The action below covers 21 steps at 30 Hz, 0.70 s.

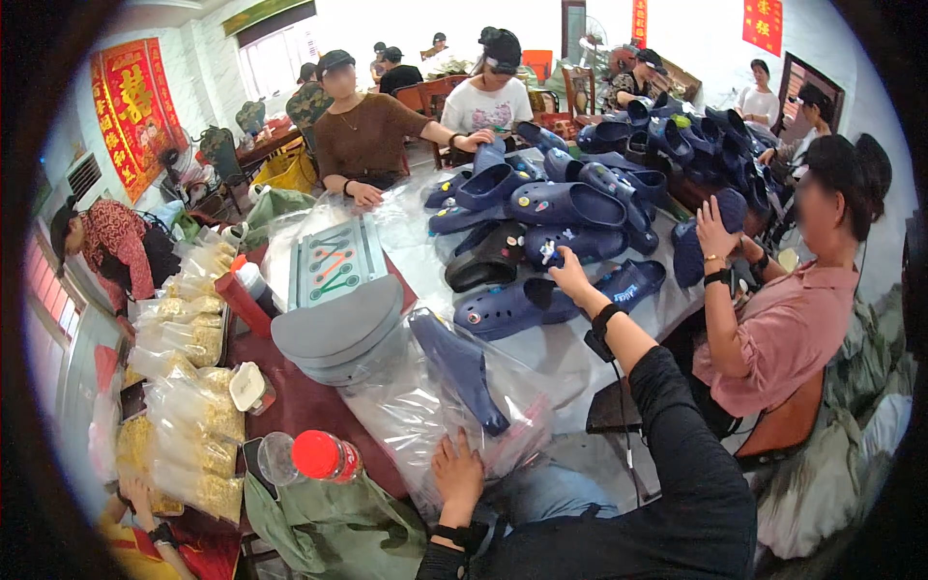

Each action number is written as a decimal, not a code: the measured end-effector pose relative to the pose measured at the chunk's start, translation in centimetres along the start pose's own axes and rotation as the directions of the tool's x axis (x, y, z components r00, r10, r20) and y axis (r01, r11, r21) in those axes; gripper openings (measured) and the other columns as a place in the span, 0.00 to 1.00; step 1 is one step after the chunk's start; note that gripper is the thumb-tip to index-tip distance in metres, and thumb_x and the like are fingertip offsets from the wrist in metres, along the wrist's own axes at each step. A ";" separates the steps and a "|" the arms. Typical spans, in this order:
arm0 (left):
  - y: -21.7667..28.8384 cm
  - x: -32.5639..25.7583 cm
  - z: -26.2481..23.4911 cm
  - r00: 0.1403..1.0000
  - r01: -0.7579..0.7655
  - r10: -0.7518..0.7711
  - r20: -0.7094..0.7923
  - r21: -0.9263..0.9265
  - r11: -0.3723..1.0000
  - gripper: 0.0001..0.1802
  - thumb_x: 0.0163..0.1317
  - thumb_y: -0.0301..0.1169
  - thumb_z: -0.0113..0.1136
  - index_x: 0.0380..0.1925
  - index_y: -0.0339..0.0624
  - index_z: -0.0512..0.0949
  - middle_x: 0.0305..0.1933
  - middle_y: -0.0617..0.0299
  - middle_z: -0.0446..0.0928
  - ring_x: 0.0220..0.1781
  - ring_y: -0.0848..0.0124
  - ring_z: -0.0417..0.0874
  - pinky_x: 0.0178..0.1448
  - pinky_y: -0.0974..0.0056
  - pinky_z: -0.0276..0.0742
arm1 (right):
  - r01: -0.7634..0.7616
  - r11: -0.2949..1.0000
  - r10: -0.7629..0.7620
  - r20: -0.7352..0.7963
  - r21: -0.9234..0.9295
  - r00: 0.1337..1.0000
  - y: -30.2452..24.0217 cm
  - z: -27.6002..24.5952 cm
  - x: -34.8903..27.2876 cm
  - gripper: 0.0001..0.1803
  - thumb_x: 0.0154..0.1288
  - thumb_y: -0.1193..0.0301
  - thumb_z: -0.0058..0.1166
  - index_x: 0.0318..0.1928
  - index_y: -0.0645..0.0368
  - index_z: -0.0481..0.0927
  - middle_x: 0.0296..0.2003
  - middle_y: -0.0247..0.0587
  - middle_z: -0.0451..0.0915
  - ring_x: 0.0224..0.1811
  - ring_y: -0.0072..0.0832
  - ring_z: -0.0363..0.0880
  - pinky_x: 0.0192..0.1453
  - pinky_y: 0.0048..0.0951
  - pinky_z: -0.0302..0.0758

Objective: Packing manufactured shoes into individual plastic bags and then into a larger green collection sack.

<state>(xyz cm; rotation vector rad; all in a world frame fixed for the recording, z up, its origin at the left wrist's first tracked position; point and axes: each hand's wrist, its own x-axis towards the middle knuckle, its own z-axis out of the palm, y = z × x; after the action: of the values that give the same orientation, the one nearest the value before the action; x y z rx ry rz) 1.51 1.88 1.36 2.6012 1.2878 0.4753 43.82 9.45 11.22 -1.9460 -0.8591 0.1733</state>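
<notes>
My left hand (457,474) lies on a clear plastic bag (396,425) near the table's front edge, fingers apart. A navy foam clog (454,362) lies on its side in or on that bag, just beyond the hand; which of the two I cannot tell. My right hand (572,275) is stretched out to the clog pile, its fingertips closed at a small white-and-blue shoe charm (551,253) on a navy clog (585,244). Nearest to it are another navy clog with charms (507,307), a black clog (486,259) and a navy clog with white lettering (633,280).
A large heap of navy clogs (667,145) covers the far right. Left of the bag stands a grey case (338,324) beside a board with coloured strips (336,259). Red-lidded jar (324,454) and bags of small yellowish pieces (198,425) line the left. Several people sit around; one at right holds a clog (688,253).
</notes>
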 end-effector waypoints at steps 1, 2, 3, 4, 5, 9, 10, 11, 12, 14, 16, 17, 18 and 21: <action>-0.1 0.1 0.0 1.000 -0.020 0.020 0.004 0.017 1.000 0.32 0.59 0.38 0.51 0.63 0.42 0.61 0.61 0.41 0.64 0.62 0.47 0.64 0.63 0.47 0.58 | 0.034 0.999 -0.034 -0.003 0.020 0.999 -0.7 0.5 0.7 0.31 0.54 0.72 0.52 0.61 0.60 0.63 0.59 0.53 0.65 0.62 0.46 0.64 0.64 0.36 0.62; -0.2 0.2 0.0 1.000 -0.013 0.013 -0.005 0.018 1.000 0.32 0.59 0.38 0.51 0.63 0.42 0.61 0.61 0.41 0.64 0.62 0.47 0.64 0.63 0.47 0.58 | 0.044 0.999 -0.044 0.002 0.023 0.999 -1.5 0.9 1.4 0.31 0.54 0.72 0.52 0.61 0.60 0.63 0.59 0.53 0.65 0.62 0.46 0.64 0.64 0.36 0.62; -0.4 0.3 0.0 0.999 -0.042 0.041 0.009 0.054 0.998 0.32 0.59 0.39 0.51 0.63 0.42 0.61 0.59 0.40 0.65 0.61 0.47 0.65 0.62 0.47 0.59 | 0.061 0.996 -0.060 -0.015 0.064 0.998 -2.2 1.3 2.1 0.31 0.55 0.71 0.52 0.61 0.60 0.62 0.59 0.53 0.64 0.63 0.46 0.63 0.65 0.36 0.61; -0.5 0.4 -0.1 0.997 -0.071 0.069 0.029 0.091 0.993 0.32 0.59 0.39 0.51 0.63 0.43 0.62 0.58 0.40 0.67 0.60 0.47 0.66 0.60 0.48 0.61 | 0.073 0.992 -0.070 -0.032 0.105 0.997 -2.8 1.9 2.6 0.32 0.56 0.71 0.52 0.62 0.61 0.61 0.60 0.54 0.64 0.64 0.46 0.62 0.65 0.36 0.60; -0.5 0.5 -0.3 0.998 -0.064 0.062 0.025 0.094 0.994 0.32 0.59 0.39 0.51 0.63 0.43 0.62 0.58 0.40 0.67 0.60 0.47 0.66 0.60 0.48 0.61 | 0.085 0.986 -0.079 -0.048 0.145 0.996 -3.3 2.5 3.1 0.32 0.57 0.70 0.52 0.63 0.62 0.60 0.61 0.54 0.63 0.65 0.46 0.61 0.66 0.36 0.59; -0.9 1.8 -0.5 0.990 -0.104 0.092 0.104 0.114 0.988 0.33 0.56 0.41 0.53 0.63 0.46 0.63 0.52 0.41 0.71 0.54 0.48 0.69 0.55 0.48 0.65 | 0.157 0.988 -0.156 -0.163 -0.011 0.974 -4.9 4.7 5.0 0.32 0.59 0.73 0.52 0.64 0.61 0.59 0.60 0.53 0.63 0.58 0.39 0.67 0.60 0.31 0.65; -0.7 2.1 -1.0 0.978 -0.120 0.106 0.178 0.069 0.990 0.33 0.55 0.41 0.53 0.63 0.46 0.63 0.49 0.43 0.71 0.51 0.49 0.70 0.52 0.49 0.67 | 0.223 0.974 -0.215 -0.172 0.030 0.961 -4.8 4.7 5.6 0.34 0.58 0.71 0.53 0.65 0.59 0.57 0.59 0.56 0.62 0.61 0.46 0.63 0.63 0.36 0.62; -0.5 2.5 -1.2 0.960 -0.132 0.122 0.250 0.022 0.991 0.34 0.55 0.41 0.53 0.63 0.46 0.64 0.45 0.46 0.72 0.48 0.50 0.71 0.49 0.49 0.68 | 0.223 0.974 -0.215 -0.171 0.029 0.961 -4.8 4.7 6.5 0.34 0.58 0.71 0.53 0.65 0.59 0.57 0.59 0.56 0.62 0.61 0.46 0.63 0.63 0.36 0.62; -0.3 3.1 -1.2 0.960 -0.131 0.122 0.252 0.020 0.991 0.34 0.55 0.41 0.53 0.63 0.46 0.64 0.45 0.46 0.72 0.48 0.50 0.71 0.49 0.49 0.68 | 0.201 0.979 -0.191 -0.171 0.045 0.967 -4.8 4.8 7.6 0.34 0.58 0.71 0.53 0.66 0.56 0.57 0.56 0.56 0.64 0.57 0.46 0.66 0.60 0.37 0.65; -0.7 3.4 -1.4 0.950 -0.192 0.167 0.265 0.071 0.979 0.34 0.54 0.41 0.55 0.63 0.46 0.64 0.42 0.49 0.71 0.44 0.52 0.71 0.43 0.51 0.70 | 0.115 0.984 -0.102 -0.099 0.136 0.990 -6.8 5.7 8.3 0.35 0.58 0.71 0.54 0.67 0.49 0.58 0.49 0.55 0.66 0.45 0.43 0.71 0.50 0.37 0.71; -1.0 3.4 -2.1 0.949 -0.182 0.150 0.279 0.093 0.979 0.35 0.53 0.42 0.55 0.63 0.46 0.64 0.43 0.50 0.71 0.44 0.53 0.71 0.43 0.52 0.70 | 0.260 0.963 -0.247 -0.144 0.073 0.958 -8.0 8.3 9.2 0.36 0.57 0.71 0.55 0.67 0.48 0.57 0.44 0.54 0.68 0.38 0.41 0.72 0.46 0.37 0.71; -1.4 3.5 -2.4 0.947 -0.183 0.146 0.285 0.110 0.977 0.35 0.53 0.43 0.56 0.63 0.46 0.64 0.44 0.50 0.70 0.45 0.53 0.71 0.43 0.53 0.71 | 0.251 0.965 -0.242 -0.114 0.078 0.964 -9.3 9.6 9.3 0.37 0.56 0.72 0.55 0.67 0.47 0.57 0.41 0.53 0.70 0.38 0.41 0.72 0.46 0.38 0.71; -1.9 3.3 -2.5 0.955 -0.136 0.096 0.280 0.130 0.982 0.35 0.53 0.43 0.56 0.63 0.46 0.64 0.44 0.50 0.70 0.45 0.53 0.71 0.43 0.53 0.71 | 0.295 0.953 -0.288 -0.097 0.065 0.953 -10.5 10.5 9.1 0.39 0.54 0.72 0.55 0.68 0.45 0.56 0.35 0.53 0.72 0.36 0.43 0.72 0.44 0.41 0.71; -1.3 3.3 -1.7 0.963 -0.138 0.096 0.252 0.157 0.978 0.37 0.52 0.44 0.57 0.63 0.46 0.63 0.43 0.52 0.70 0.45 0.55 0.71 0.42 0.54 0.71 | 0.397 0.917 -0.400 -0.075 -0.046 0.914 -9.3 11.2 11.2 0.43 0.54 0.71 0.53 0.69 0.47 0.49 0.46 0.62 0.74 0.40 0.52 0.76 0.47 0.46 0.70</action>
<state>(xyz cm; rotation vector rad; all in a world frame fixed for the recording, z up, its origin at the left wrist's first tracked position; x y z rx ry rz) 1.78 5.38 3.19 2.7824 1.1441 0.0569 42.44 27.29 15.56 -1.7473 -1.1867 -0.1632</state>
